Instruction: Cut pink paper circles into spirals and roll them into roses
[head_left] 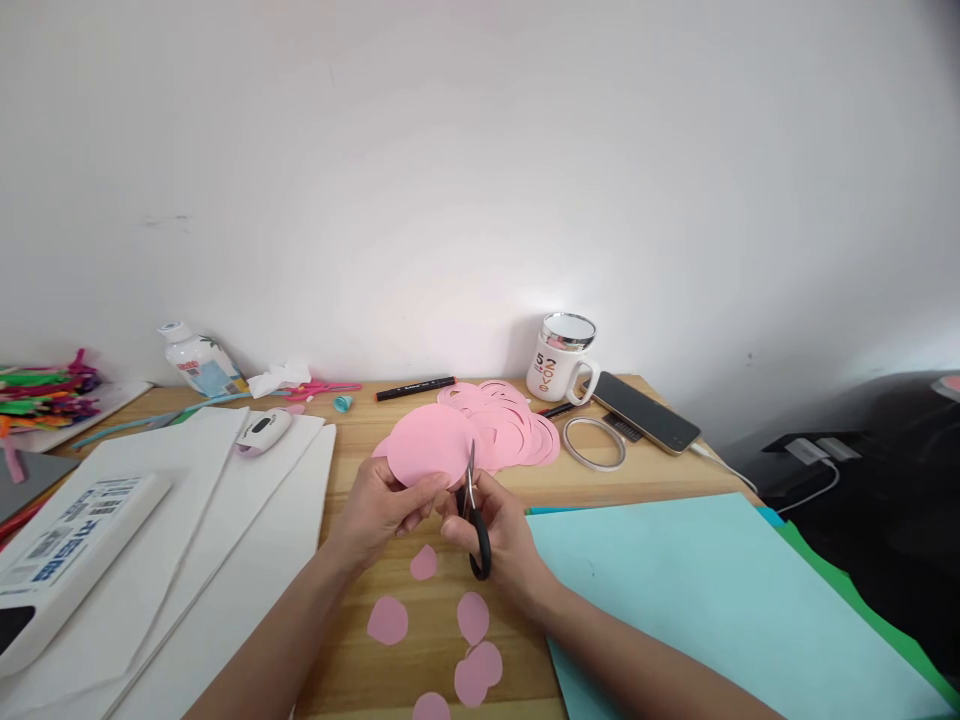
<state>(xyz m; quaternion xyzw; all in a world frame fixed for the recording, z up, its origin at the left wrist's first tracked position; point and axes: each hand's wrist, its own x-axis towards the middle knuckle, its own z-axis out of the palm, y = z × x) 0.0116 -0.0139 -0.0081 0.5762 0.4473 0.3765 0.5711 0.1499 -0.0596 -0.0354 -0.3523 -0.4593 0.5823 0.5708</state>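
Observation:
My left hand (pixel 386 505) pinches the lower edge of a round pink paper disc (pixel 427 445), holding it up over the wooden table (pixel 360 660). In my right hand (pixel 502 540) are black-handled scissors (pixel 474 515); their blades point up into the disc's right edge. Several small pink petal-shaped cutouts (pixel 472 617) lie on the table just below my hands. Behind the disc sits a pile of pink paper scraps with round holes (pixel 517 425).
Light blue and green paper sheets (pixel 697 600) lie at the right. White sheets (pixel 225 520) and a white box (pixel 67 545) cover the left. A mug (pixel 559 360), phone (pixel 645 412), tape ring (pixel 594 442), black marker (pixel 415 388), bottle (pixel 196 360) and pipe cleaners (pixel 45 390) line the back.

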